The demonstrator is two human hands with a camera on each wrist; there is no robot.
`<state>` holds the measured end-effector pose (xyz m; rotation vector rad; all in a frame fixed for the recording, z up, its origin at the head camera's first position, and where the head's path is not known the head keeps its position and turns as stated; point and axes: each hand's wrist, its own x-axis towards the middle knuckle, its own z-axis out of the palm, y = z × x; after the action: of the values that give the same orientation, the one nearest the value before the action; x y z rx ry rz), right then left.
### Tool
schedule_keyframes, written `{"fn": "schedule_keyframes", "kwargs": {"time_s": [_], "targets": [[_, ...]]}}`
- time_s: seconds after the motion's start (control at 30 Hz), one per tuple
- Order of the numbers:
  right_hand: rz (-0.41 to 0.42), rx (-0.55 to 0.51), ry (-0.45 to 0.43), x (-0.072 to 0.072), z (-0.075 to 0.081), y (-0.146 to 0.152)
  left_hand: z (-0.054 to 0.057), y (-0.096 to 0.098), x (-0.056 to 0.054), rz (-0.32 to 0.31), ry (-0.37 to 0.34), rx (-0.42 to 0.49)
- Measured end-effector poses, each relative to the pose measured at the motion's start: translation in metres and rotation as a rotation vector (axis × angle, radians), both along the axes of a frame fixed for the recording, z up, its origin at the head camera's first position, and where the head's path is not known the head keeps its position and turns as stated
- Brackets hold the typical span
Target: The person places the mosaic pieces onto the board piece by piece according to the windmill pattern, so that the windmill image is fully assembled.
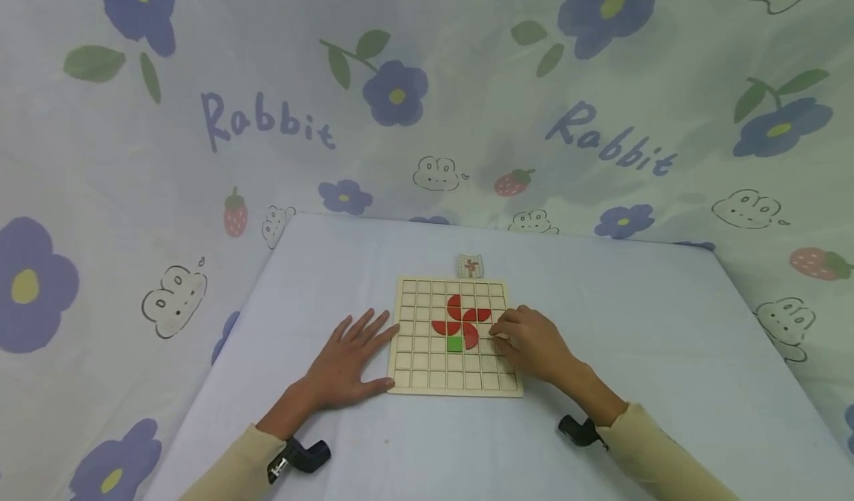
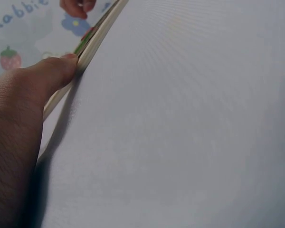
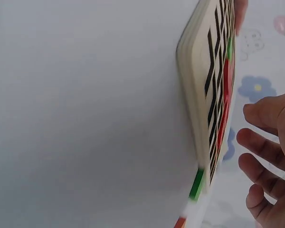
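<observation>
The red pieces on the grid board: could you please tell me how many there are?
4 red pieces, set as a pinwheel mid-board: top, right, left, bottom. The right hand covers cells beside them, so another could be hidden.

Board: a pale wooden grid board [image 3: 192, 85], seen edge-on, lying on the light tabletop [image 3: 85, 118].
Pieces: red pieces [image 3: 226, 78] and a green one [image 3: 230, 47] sit in its cells.
Right hand: fingers [image 3: 263, 152] loosely curled just beside the board; whether they touch it is unclear.
Near corner: a green and red bit [image 3: 196, 185], blurred.
</observation>
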<state>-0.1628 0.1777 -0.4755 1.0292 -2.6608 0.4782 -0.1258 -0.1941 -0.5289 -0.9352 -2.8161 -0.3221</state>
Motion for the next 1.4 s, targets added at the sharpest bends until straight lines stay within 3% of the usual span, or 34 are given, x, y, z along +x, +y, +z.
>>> {"fn": "schedule_keyframes", "kwargs": {"time_s": [0.3, 0.43, 0.53, 0.73, 0.83, 1.07, 1.4], "targets": [[-0.202, 0.024, 0.025, -0.006, -0.006, 0.055, 0.0, 0.0, -0.002, 0.006, -0.01, -0.003], [-0.241, -0.002, 0.035, -0.004, -0.011, 0.07, 0.001, -0.001, -0.002, 0.011, -0.026, -0.008], [-0.211, -0.009, 0.005, -0.002, -0.012, 0.062, 0.001, -0.003, -0.003, 0.019, -0.036, -0.021], [-0.021, 0.018, -0.048, 0.009, -0.015, 0.017, 0.001, -0.003, -0.004, 0.013, -0.015, -0.017], [0.027, 0.049, -0.07, 0.014, -0.018, 0.0, 0.0, -0.001, -0.003, 0.0, 0.0, -0.004], [0.038, 0.057, -0.084, 0.019, -0.02, -0.014, -0.001, 0.0, -0.002, -0.001, -0.007, -0.001], [0.052, 0.019, 0.059, 0.014, -0.02, -0.03, -0.001, 0.001, 0.0, 0.009, -0.044, -0.003]]}}
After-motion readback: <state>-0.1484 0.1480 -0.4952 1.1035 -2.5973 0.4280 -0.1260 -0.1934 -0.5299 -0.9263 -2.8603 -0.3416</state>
